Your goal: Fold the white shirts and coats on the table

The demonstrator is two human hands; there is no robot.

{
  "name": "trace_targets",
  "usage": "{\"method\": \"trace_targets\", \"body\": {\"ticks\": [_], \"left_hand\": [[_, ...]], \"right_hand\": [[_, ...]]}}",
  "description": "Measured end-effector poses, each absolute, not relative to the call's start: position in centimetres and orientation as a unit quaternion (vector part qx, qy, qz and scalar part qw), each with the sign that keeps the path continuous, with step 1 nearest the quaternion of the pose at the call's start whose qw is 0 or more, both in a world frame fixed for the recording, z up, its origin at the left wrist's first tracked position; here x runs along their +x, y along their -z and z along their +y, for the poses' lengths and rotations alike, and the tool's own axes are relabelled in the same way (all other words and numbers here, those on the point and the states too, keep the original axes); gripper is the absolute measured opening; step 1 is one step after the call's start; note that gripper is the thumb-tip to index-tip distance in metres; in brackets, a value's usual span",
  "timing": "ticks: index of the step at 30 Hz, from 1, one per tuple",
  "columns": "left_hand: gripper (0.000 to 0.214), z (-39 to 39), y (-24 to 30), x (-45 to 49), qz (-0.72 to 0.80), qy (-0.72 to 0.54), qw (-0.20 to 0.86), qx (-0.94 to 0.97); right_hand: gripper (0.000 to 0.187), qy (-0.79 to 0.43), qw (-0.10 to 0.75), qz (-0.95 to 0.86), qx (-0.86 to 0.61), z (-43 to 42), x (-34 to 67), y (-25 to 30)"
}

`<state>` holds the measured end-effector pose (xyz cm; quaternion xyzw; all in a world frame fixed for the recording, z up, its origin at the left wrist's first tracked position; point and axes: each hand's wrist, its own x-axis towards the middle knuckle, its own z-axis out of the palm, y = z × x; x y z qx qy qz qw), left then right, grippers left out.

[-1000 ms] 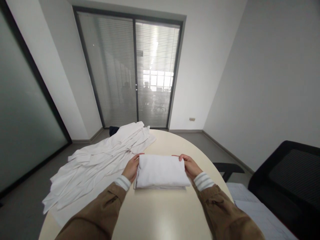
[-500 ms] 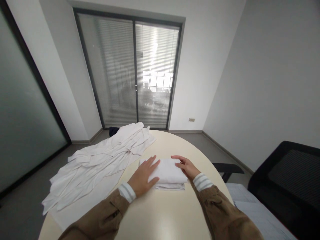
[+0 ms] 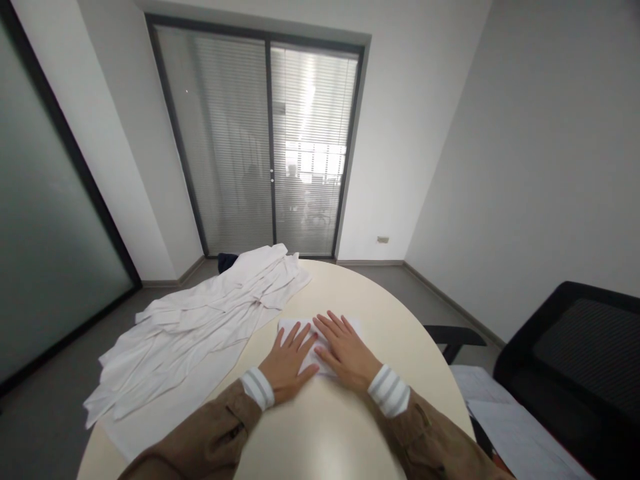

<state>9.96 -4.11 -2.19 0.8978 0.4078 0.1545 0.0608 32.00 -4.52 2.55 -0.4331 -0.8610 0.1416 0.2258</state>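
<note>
A small folded white cloth (image 3: 313, 359) lies on the round cream table (image 3: 320, 427) in front of me. My left hand (image 3: 286, 365) rests flat over its left part, fingers spread. Across its right part lies my right hand (image 3: 345, 350), also flat with the fingers stretched out. The two hands are close together, thumbs pointing toward each other. Much of the cloth is hidden under them; its far edge and a strip between the hands show.
A loose heap of white garments (image 3: 200, 320) covers the table's left side. Something dark (image 3: 227, 262) sticks out behind it. To the right stands a black mesh chair (image 3: 575, 360) with white sheets (image 3: 520, 427) on its seat.
My right hand has moved left from the cloth's right edge and now lies flat on top. The cloth now looks smaller and flatter. My left hand has shifted only slightly.
</note>
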Motion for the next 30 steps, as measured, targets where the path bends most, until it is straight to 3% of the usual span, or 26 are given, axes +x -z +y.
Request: {"method": "trace_targets", "body": {"ticks": [5, 12, 17, 23, 30], "left_hand": [[0.062, -3.2, 3.3, 9.9, 0.468, -0.170, 0.080, 0.864], [0.059, -2.8, 4.1, 9.9, 0.459, -0.205, 0.068, 0.862], [0.057, -2.6, 3.9, 9.7, 0.448, -0.247, 0.080, 0.855], [0.059, -2.7, 3.7, 9.6, 0.473, -0.292, 0.049, 0.830], [0.052, -3.1, 4.4, 9.8, 0.474, -0.197, 0.079, 0.854]], "right_hand": [[0.063, -0.137, 0.134, -0.854, -0.484, -5.3, 31.3, -0.5], [0.059, -0.063, 0.153, -0.868, -0.468, -6.3, 30.5, -1.2], [0.058, -0.107, 0.147, -0.870, -0.458, -6.4, 30.1, -0.7], [0.052, -0.089, 0.154, -0.811, -0.558, -4.2, 31.2, 0.2], [0.056, -0.029, 0.173, -0.698, -0.694, 1.5, 33.5, 1.7]]}}
